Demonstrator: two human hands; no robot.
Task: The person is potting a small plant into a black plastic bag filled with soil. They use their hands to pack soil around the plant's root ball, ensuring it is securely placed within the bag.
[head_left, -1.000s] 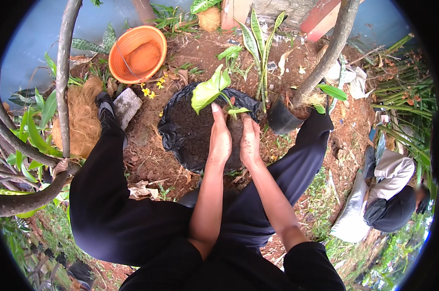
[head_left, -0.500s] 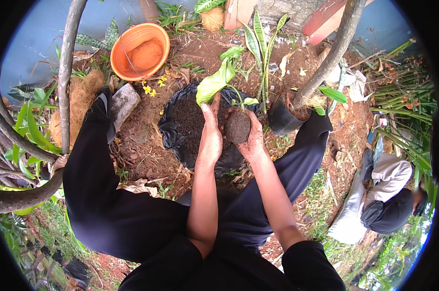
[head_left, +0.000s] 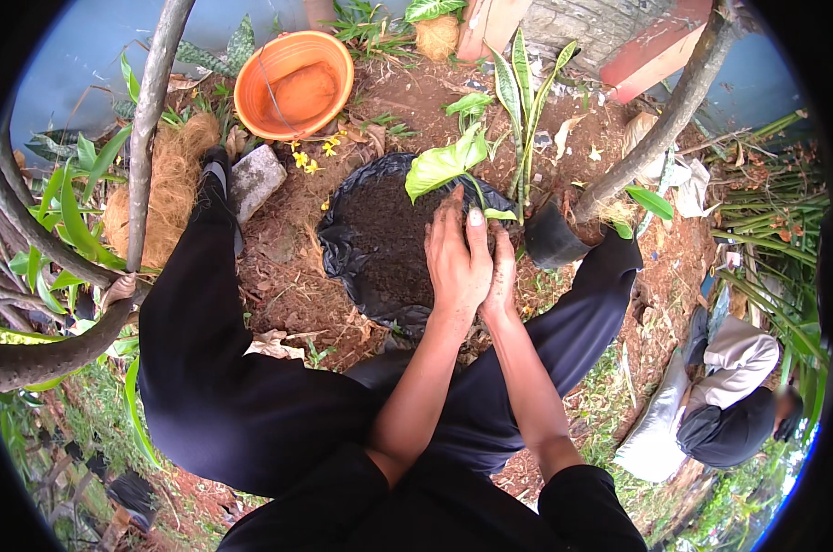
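Between my two hands is a leafy potted-type seedling point(head_left: 448, 166) with a pale green, arrow-shaped leaf and a thin stem rising past my fingertips. My left hand point(head_left: 458, 258) lies over its soil ball from the left, fingers together and pointing away from me. From the right, my right hand point(head_left: 500, 271) cups the same ball, largely covered by the left. The ball itself is hidden behind the hands. Just left of and below them, a black plastic bag point(head_left: 340, 258) stands open, filled with dark loose soil point(head_left: 389, 230).
An orange bucket point(head_left: 251, 97) with a wire handle tilts at the far left, beside a grey block point(head_left: 255, 179) and coconut fibre point(head_left: 173, 184). A black pot point(head_left: 553, 237) and a snake plant point(head_left: 524, 101) stand on the right. Another person point(head_left: 729, 423) sits at far right.
My left hand has moved right from beside the leaf and closed over the soil ball, which was visible before. The view has shifted slightly, moving the surroundings rightward.
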